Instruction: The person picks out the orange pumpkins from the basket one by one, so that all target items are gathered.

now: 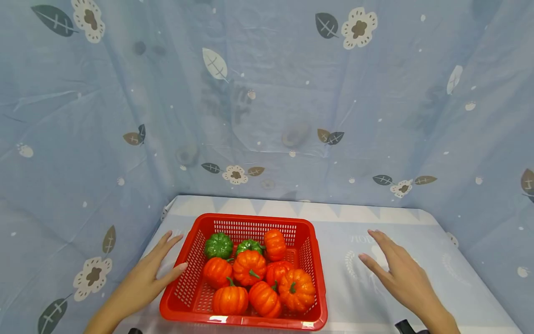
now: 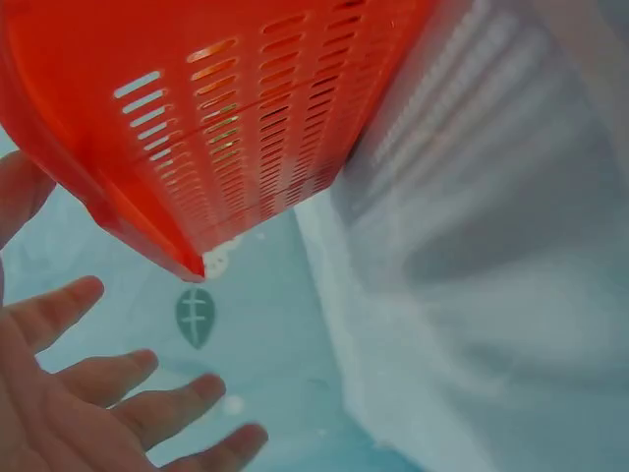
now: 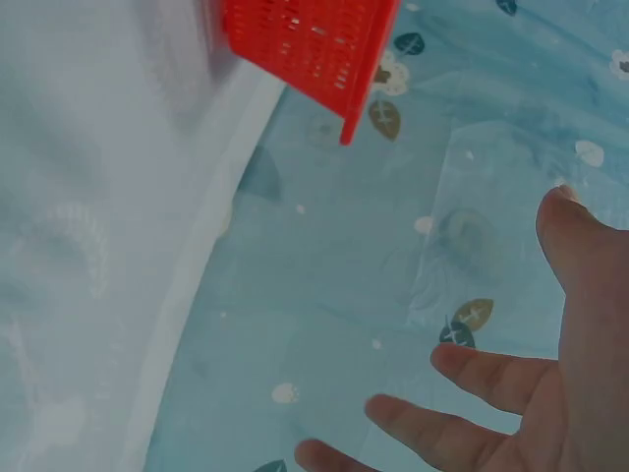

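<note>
A red plastic basket [image 1: 320,278] with slotted walls stands on the table, holding several orange pumpkins [image 1: 249,267] and green ones [image 1: 219,245], all small and glossy. My left hand [image 1: 143,277] is beside the basket's left wall, its fingers spread and the thumb tip overlapping the rim in the head view. In the left wrist view the outer wall of the basket [image 2: 236,128] rises close by the spread fingers [image 2: 162,408]. To the right of the basket, apart from it, my right hand [image 1: 402,273] hovers over the table with fingers extended, holding nothing.
A pale cloth with printed triangles covers the table [image 1: 346,241]. Blue curtains [image 1: 267,102] patterned with flowers and leaves hang behind it and along both sides. A dark strap piece [image 1: 404,326] shows at my right wrist.
</note>
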The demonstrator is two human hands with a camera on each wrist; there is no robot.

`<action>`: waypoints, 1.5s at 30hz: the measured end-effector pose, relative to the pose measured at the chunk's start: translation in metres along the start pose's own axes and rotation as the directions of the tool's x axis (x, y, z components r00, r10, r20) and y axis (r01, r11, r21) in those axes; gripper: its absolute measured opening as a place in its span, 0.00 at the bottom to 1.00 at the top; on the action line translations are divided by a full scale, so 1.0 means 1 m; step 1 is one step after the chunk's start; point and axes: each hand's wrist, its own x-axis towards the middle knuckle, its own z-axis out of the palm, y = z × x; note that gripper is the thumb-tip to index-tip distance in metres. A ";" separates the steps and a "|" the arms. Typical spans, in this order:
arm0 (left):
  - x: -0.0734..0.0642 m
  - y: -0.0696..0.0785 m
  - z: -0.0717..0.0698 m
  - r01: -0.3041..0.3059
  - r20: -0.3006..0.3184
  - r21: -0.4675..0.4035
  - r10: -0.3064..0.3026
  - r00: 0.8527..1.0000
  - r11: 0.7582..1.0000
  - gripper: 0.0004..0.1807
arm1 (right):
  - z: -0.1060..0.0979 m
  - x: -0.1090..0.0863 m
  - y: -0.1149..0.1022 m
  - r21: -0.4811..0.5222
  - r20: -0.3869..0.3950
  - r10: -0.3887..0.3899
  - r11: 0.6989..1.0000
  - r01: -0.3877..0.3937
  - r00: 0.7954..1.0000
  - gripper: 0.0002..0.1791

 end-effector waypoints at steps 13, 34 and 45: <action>-0.004 -0.023 0.012 0.238 0.177 -0.416 -0.178 0.968 0.878 0.39 | 0.011 0.005 -0.013 0.100 0.013 -0.002 0.995 0.001 1.000 0.38; -0.001 -0.049 0.021 0.257 0.345 -0.689 -0.006 0.939 0.677 0.37 | 0.030 0.024 -0.037 0.235 0.050 -0.062 0.971 0.048 0.997 0.28; 0.006 -0.058 0.025 0.222 0.356 -0.750 0.099 0.929 0.623 0.34 | 0.032 0.034 -0.055 0.309 0.082 -0.111 0.948 0.081 0.990 0.27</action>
